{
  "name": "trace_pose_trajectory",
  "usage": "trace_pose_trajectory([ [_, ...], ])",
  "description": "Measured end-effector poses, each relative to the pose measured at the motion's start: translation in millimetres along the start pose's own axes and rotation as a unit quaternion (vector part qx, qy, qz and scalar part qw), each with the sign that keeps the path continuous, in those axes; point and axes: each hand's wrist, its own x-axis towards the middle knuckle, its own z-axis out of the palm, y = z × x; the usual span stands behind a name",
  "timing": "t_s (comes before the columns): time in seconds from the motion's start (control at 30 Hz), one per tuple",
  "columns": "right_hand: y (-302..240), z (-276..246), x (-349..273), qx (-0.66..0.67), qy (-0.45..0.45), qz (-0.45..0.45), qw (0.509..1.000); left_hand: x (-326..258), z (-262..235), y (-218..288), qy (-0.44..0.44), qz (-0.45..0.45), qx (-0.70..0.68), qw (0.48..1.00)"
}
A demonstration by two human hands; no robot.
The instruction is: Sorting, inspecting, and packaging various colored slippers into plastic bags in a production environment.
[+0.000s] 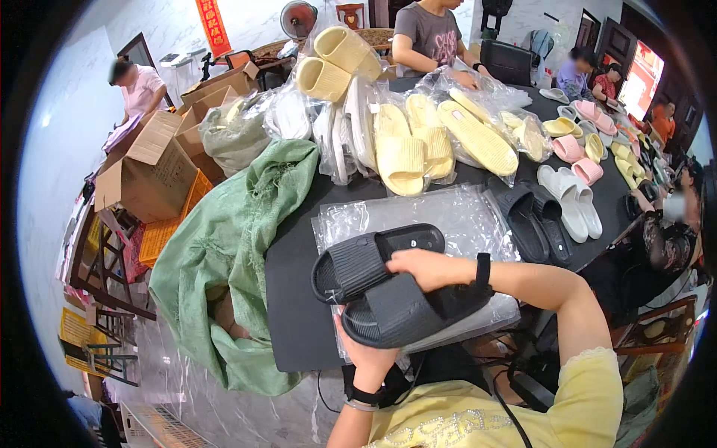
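My left hand (368, 357) grips the heel end of a black slide slipper (407, 310) from below. My right hand (422, 266) rests on top of it, fingers curled over a second black slipper (373, 257) stacked just above and partly lying on a pile of clear plastic bags (455, 213). Both slippers sit over the near edge of the dark table (287, 299).
Another black pair (536, 220) and a white pair (571, 200) lie to the right. Bagged yellow slippers (418, 142) pile up at the back, pink and yellow ones (579, 145) far right. A green sack (224, 246) hangs left, cardboard boxes (146, 168) beyond. Other people sit around the table.
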Motion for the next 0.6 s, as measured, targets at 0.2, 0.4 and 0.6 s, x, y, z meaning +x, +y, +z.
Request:
trace_pose_trajectory([
  [0.2,38,-15,16,-0.106,0.197,0.189,0.956,5,5,0,0.106,0.058,0.253,0.96],
  [0.4,-28,-32,-14,-0.193,0.172,0.202,0.945,6,4,6,0.082,0.048,0.239,0.966],
  [0.6,-57,11,-76,-0.076,0.067,0.212,0.972,4,8,-12,0.064,0.064,0.289,0.953],
])
